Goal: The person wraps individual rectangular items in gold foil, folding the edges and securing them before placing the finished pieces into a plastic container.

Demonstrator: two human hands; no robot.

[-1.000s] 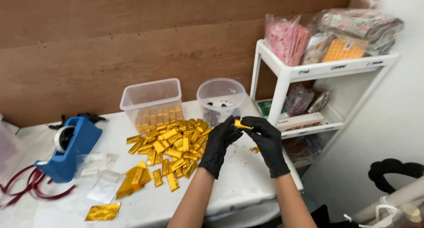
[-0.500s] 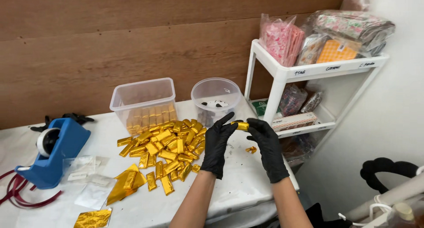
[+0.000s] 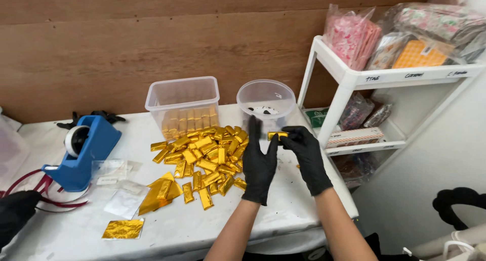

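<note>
My gloved right hand [image 3: 306,157] pinches a gold bar [image 3: 277,135] against my left hand [image 3: 259,162], fingers spread; firm, even pressure should keep the foil smooth, pile [image 3: 202,157] just left.

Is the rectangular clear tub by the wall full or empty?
Partly full. The rectangular clear tub has no lid, and gold-wrapped bars stand in a row along its bottom; its upper part is empty.

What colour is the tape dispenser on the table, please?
The tape dispenser is blue, seen in the head view, left of the gold-wrapped bars.
</note>
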